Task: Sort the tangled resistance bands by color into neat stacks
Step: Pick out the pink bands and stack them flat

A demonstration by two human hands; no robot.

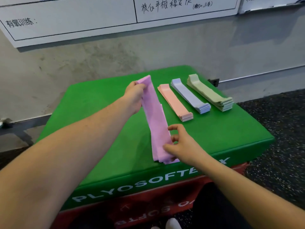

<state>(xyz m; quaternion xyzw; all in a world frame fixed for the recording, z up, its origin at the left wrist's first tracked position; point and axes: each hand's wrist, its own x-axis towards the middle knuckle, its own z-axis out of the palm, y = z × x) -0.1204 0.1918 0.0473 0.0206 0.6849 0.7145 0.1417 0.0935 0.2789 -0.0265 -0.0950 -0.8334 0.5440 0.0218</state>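
Observation:
A stack of pink-purple bands (pixel 156 119) lies lengthwise on the green plyo box (pixel 92 109). My left hand (pixel 134 96) grips the far end of this stack, which is lifted off the box. My right hand (pixel 180 144) pinches the near end between thumb and fingers, close to the box's front edge. To the right lie three flat stacks side by side: salmon-pink bands (pixel 175 102), blue-lilac bands (pixel 189 95) and pale green bands (pixel 210 93).
The green box sits on a red box (pixel 148 205). A grey concrete wall (pixel 99 60) with a whiteboard (pixel 82 19) stands behind. Dark speckled flooring (pixel 280 146) lies to the right. The left part of the green top is bare.

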